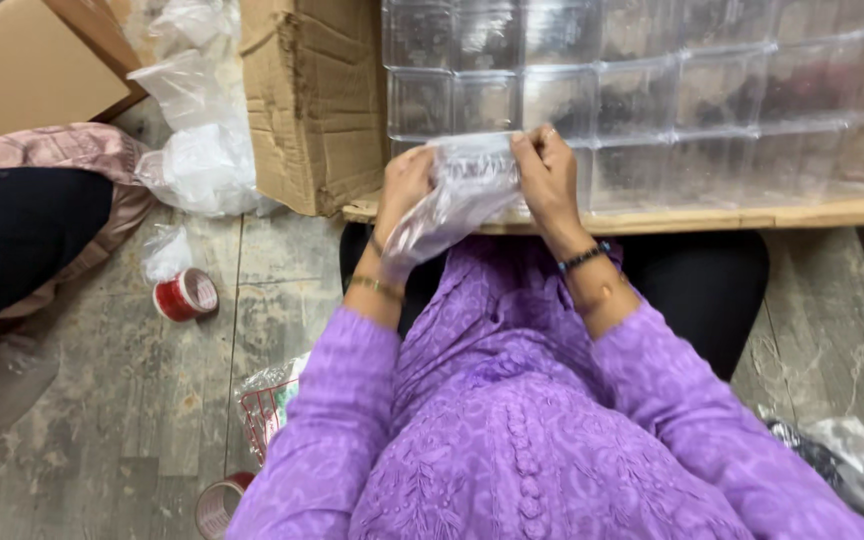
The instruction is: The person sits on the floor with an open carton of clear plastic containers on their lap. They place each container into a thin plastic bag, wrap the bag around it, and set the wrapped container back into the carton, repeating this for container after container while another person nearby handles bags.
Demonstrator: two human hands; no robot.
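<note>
Both my hands grip a clear plastic bag with something transparent inside, held over my lap at the front edge of a wooden board. My left hand pinches the bag's left side. The bag's upper right edge is pinched by my right hand. The bag hangs down toward my left wrist. Purple sleeves cover both my arms. Just behind my hands, stacks of clear plastic boxes stand on the board.
A torn cardboard box stands left of the board, with crumpled plastic bags beside it. A red tape roll lies on the floor; another tape roll and a packet sit lower. Another person's clothing is at far left.
</note>
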